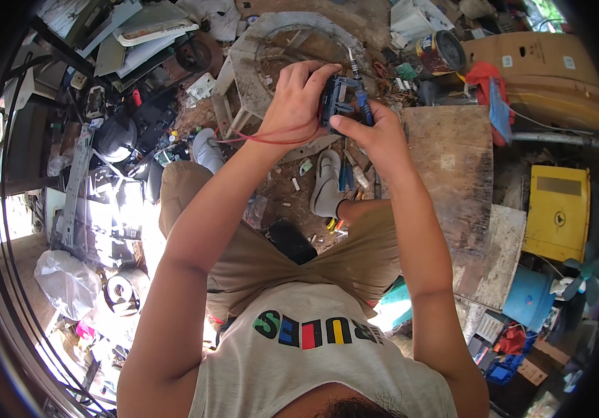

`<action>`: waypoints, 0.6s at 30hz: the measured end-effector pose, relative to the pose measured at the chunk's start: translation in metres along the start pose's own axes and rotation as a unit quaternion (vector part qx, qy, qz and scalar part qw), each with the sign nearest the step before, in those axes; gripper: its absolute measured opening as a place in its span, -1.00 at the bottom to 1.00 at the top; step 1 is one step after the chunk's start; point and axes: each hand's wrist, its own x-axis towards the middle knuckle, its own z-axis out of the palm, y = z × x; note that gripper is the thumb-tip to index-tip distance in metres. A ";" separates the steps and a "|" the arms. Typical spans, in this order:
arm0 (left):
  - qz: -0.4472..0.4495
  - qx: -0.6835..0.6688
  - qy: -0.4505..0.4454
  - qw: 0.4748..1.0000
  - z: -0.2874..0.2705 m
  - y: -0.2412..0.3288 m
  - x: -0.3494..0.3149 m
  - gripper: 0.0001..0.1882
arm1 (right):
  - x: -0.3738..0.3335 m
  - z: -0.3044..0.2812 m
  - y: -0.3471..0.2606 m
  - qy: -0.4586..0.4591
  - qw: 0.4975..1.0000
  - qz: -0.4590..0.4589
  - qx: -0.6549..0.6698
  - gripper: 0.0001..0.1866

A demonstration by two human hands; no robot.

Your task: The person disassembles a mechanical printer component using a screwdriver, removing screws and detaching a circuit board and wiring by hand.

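My left hand is closed round the edge of a dark blue-black plastic part with slots and arms. Red wires loop under that wrist and run off to the left. My right hand grips a blue-handled soldering iron, its slim metal tip pointing away from me beside the part. The right thumb lies close to the part's lower edge; whether it touches, I cannot tell. Both hands are held up over the floor, before a worn round-topped stool. My fingers partly hide the part.
A wooden board lies to the right, with a yellow case and a blue container beyond. Pliers and other hand tools lie near my sandalled foot. Scrap electronics and a clear plastic bag crowd the left.
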 end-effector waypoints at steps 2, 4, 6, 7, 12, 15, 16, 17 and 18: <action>-0.017 -0.002 -0.011 1.000 -0.003 0.005 0.001 -0.22 | -0.001 -0.001 -0.006 0.000 0.998 0.051 0.040 -0.75; -0.019 0.003 -0.016 1.000 -0.004 0.004 0.000 -0.20 | 0.004 -0.002 0.001 -0.001 0.998 0.052 0.039 -0.78; -0.018 0.003 -0.014 1.000 -0.004 0.003 0.000 -0.18 | 0.005 -0.004 0.004 0.010 0.998 0.053 0.038 -0.81; -0.016 0.000 -0.010 1.000 -0.004 0.003 0.000 -0.17 | 0.003 -0.004 0.001 0.022 0.998 0.052 0.037 -0.82; -0.048 -0.030 -0.008 0.998 -0.008 -0.002 0.005 -0.09 | 0.005 -0.014 0.009 0.005 0.988 0.047 0.148 -0.84; -0.056 -0.048 -0.002 0.997 -0.009 -0.004 0.004 -0.04 | 0.002 -0.018 0.011 0.021 0.988 0.044 0.147 -0.83; -0.060 -0.070 0.004 0.996 -0.007 -0.002 0.004 -0.03 | 0.000 -0.022 0.012 0.030 0.991 0.038 0.124 -0.82; -0.064 -0.091 0.010 0.994 -0.006 -0.001 0.005 -0.03 | -0.001 -0.024 0.013 0.038 0.994 0.032 0.100 -0.81; -0.056 -0.077 0.008 0.995 -0.007 0.000 0.006 -0.05 | -0.002 -0.025 0.013 0.047 0.994 0.031 0.088 -0.80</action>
